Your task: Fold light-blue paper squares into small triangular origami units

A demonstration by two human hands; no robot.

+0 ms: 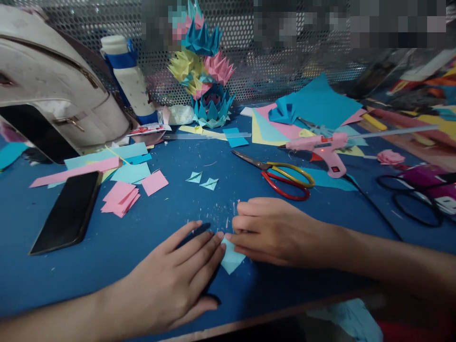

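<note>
Paper (pixel 231 259), light blue, lay on the blue table (pixel 117 251) near the front edge, between both hands. One corner pointed near, straight at the person; the far part was under the fingers. Long axis: couldn't tell, visible part about as wide as long.

Left hand (pixel 181 275) was palm down from the near left, fingers straight and pointing far right, little finger a bit apart, thumb spread off to the near side. Its fingertips met the paper's upper left side. Right hand (pixel 274 232) came in from the right, fingers curled, knuckles up, index tip on the paper's far end next to the left fingertips. Right thumb mostly hidden, so couldn't tell if it was pinching the sheet or only pressing it.

Two small folded pieces (pixel 209 184), same light blue, sat side by side on the far side of the hands, just left of center. Scissors (pixel 264 166) lay beyond the right hand, blades toward far left, handles near right. Pink glue gun (pixel 320 145) behind them, nozzle left, glue stick out the back to the right. Pink squares (pixel 119 197) in a stack on the left, beside a phone (pixel 67 213).
</note>
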